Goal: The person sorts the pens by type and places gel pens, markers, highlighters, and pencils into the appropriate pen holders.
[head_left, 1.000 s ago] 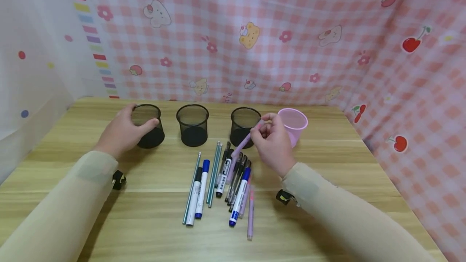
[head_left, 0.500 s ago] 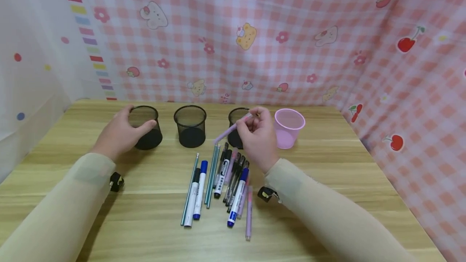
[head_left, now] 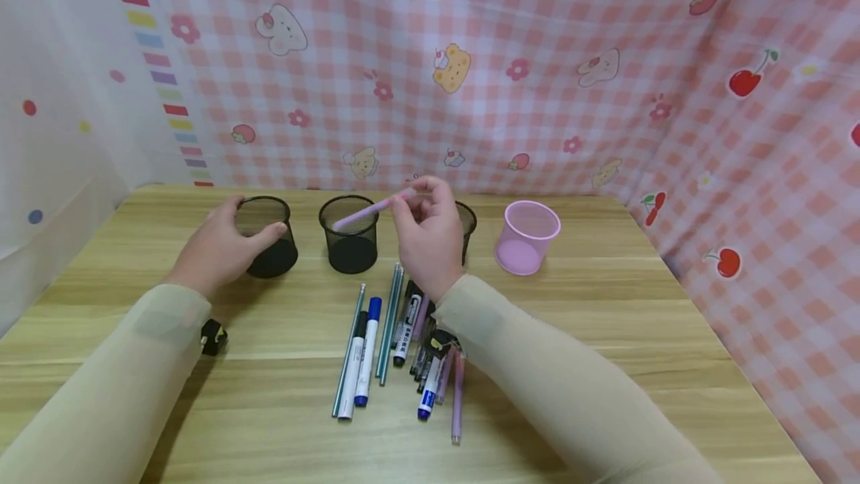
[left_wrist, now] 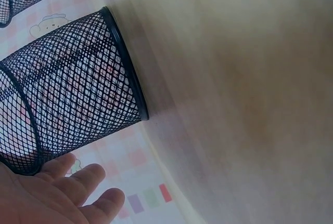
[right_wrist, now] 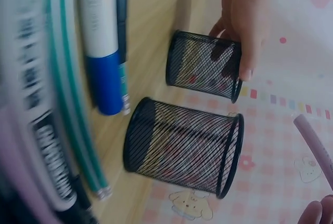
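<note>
My left hand (head_left: pixel 218 249) holds the leftmost black mesh pen cup (head_left: pixel 277 258) by its rim, thumb at the front and fingers round the far left side. In the left wrist view, its fingertips lie along that cup's mesh (left_wrist: pixel 83 89). My right hand (head_left: pixel 433 241) pinches a lilac pen (head_left: pixel 366 213) near its pinkish end. The pen slants down to the left, its lower end overlapping the mouth of the second black mesh cup (head_left: pixel 352 254). The right wrist view shows the pen (right_wrist: pixel 315 143) apart from and above that cup's rim (right_wrist: pixel 237 156).
Behind my right hand, a third black mesh cup (head_left: pixel 466 228) is partly hidden. A pink cup (head_left: pixel 520 256) stands to its right. In front lie blue-capped markers (head_left: pixel 368 353), black-capped markers (head_left: pixel 406 331), green striped pencils (head_left: pixel 388 327), black pens and more lilac pens (head_left: pixel 457 402). A checked curtain hangs behind.
My right hand has carried the lilac pen left, from near the pink cup, past the third cup, to over the second cup. My left hand stays at the leftmost cup.
</note>
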A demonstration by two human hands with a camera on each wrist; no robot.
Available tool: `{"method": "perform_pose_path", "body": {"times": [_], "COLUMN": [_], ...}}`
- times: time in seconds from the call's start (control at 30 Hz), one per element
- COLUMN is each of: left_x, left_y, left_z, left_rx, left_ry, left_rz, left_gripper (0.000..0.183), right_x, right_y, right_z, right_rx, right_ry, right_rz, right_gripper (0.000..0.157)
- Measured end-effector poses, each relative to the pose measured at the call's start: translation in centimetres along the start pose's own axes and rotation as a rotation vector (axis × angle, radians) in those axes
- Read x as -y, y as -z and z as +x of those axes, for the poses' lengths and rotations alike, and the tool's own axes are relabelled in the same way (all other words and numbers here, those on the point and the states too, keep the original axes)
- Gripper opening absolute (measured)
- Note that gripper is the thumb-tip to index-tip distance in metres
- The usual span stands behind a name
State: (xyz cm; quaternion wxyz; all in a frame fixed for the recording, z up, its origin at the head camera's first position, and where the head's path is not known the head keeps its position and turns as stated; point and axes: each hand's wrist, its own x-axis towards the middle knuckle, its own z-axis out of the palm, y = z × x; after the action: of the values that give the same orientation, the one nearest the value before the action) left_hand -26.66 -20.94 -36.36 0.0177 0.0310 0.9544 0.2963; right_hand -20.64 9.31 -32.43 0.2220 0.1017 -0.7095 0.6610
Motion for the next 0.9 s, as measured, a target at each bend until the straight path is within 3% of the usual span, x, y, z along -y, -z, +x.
{"method": "perform_pose_path", "body": {"times": [0.37, 0.63, 0.9], "left_x": [0.1, -0.1, -0.3], "left_y": [0.0, 0.0, 0.2], "left_z": [0.1, 0.0, -0.1], "left_rx": [0.004, 0.003, 0.013], "left_ry": [0.000, -0.008, -0.008], "left_rz": [0.008, 0.002, -0.006], "left_gripper": [0.125, 0.122, 0.125], "right_x": [0.8, 0.4, 0.0], "right_y": [-4.1, -6.9, -8.3], "right_z": [1.1, 1.6, 1.9], "right_rx": [-0.028, -0.018, 0.002], "right_ry": [0.015, 0.037, 0.034], "right_rz": [-0.027, -0.154, -0.231], "right_gripper": [0.021, 0.019, 0.018]}}
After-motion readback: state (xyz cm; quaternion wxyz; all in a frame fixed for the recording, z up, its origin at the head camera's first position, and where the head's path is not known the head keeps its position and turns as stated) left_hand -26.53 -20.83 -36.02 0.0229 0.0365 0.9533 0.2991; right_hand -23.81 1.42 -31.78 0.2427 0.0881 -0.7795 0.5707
